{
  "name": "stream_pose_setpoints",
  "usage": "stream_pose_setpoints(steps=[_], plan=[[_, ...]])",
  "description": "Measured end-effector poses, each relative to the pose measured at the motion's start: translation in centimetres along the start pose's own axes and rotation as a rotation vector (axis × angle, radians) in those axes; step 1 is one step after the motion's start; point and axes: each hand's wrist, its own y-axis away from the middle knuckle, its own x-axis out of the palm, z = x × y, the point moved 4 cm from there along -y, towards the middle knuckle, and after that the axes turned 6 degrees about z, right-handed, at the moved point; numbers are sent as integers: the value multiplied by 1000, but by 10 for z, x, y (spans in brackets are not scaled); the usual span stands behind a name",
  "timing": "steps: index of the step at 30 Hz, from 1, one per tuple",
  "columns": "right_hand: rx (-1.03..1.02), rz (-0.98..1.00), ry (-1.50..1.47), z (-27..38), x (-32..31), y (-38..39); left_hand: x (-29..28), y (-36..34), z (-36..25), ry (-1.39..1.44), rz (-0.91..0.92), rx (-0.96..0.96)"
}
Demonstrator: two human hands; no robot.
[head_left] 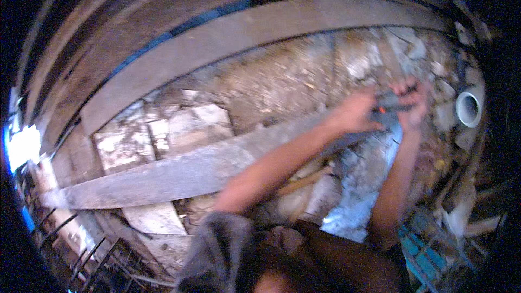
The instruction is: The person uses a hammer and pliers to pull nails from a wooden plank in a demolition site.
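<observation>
Both hands meet at the right of the head view, over the far end of a long grey wooden plank (163, 184). Between them is a small dark grey object (388, 101) with a bright orange-red spot; motion blur hides its exact kind. My left hand (355, 113) grips its left side, the forearm crossing above the plank. Around its right side, the fingers of my right hand (415, 103) are curled. The palms hide part of the object.
Rubble and broken pale slabs (195, 125) cover the ground around the plank. A white pipe's open end (468, 109) is at the right. Long boards (217, 40) curve across the far side. Thin metal bars (97, 249) stick up at lower left, and a teal crate-like thing (423, 249) lies lower right.
</observation>
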Motion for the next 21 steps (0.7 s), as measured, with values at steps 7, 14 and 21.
stream_pose_setpoints(steps=[7,14,21], plan=[[-206,-342,586,-4,-56,33,47,-83,5,369,-123,623],[-284,-860,721,10,-6,64,54,-81,2,359,84,246],[-322,-1129,1344,5,47,37,47,-79,11,321,-88,303]])
